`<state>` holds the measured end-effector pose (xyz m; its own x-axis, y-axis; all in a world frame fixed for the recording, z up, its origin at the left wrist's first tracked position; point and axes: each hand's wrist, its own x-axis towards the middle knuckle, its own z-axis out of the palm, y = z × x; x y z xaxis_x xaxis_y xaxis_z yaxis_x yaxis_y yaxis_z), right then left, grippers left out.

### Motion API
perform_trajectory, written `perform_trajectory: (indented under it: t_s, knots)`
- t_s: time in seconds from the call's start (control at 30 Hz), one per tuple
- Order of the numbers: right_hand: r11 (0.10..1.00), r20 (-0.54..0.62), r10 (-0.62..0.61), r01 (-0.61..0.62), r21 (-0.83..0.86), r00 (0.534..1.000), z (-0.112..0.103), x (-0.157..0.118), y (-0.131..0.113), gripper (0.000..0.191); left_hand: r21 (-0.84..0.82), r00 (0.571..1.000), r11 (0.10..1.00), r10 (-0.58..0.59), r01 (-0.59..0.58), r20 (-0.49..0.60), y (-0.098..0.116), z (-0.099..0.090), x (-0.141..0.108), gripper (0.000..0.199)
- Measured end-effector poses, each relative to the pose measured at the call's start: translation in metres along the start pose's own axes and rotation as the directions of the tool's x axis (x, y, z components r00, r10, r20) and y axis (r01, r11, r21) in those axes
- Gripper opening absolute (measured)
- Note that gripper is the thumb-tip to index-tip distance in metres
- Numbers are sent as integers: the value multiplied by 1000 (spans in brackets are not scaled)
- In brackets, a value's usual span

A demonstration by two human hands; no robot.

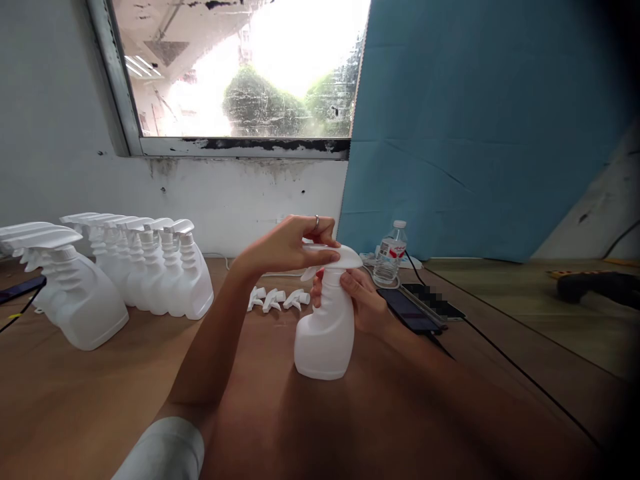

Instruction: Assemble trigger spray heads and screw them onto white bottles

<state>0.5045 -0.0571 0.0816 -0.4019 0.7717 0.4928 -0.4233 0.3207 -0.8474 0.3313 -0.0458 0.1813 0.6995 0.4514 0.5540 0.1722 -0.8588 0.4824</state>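
In front of me a white plastic spray bottle (326, 343) stands upright on the table, a white trigger spray head (347, 257) sitting on its neck. My left hand (305, 240), with a ring on one finger, is closed on the top of the spray head from the left. Around the bottle's neck wraps my right hand (367, 303), its thumb in front and fingertips showing on the far side. Just behind, several loose white trigger spray heads (273, 300) lie in a row on the table.
Several white spray bottles (195, 287) with heads stand in a row at the left, and more white spray bottles (93, 310) stand nearer. To the right are a clear water bottle (389, 257), phones (410, 312) and cables. A window (240, 80) and blue sheet (465, 127) are behind.
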Motion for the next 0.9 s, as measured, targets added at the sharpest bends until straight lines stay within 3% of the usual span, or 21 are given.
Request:
perform_trajectory:
  t_s: [0.17,0.33,0.5,0.57,0.67,0.8,0.9]
  knots:
    - [999,26,-33,32,33,999,0,1,2,27,-10,1000,1000,-9,9,-9,0,2,1,21]
    - [995,87,86,-90,42,992,-5,4,-6,28,-43,1000,999,-18,18,3,-2,-2,1,22]
    - [967,123,241,-228,-111,963,-6,6,-16,45,-138,994,988,-54,66,91,0,-5,-3,28]
    - [955,107,272,-255,-148,956,-4,7,-18,42,-151,994,986,-53,66,91,0,-5,-3,30]
    - [961,86,231,-214,-174,969,0,7,-20,25,-111,999,994,-18,23,46,0,-4,-2,30]
    - [957,97,246,-226,-180,964,1,6,-19,30,-100,999,995,-10,15,52,-1,-5,-2,30]
    - [965,116,213,-190,-183,970,-1,6,-16,21,-92,999,996,7,-2,54,-2,-6,-4,24]
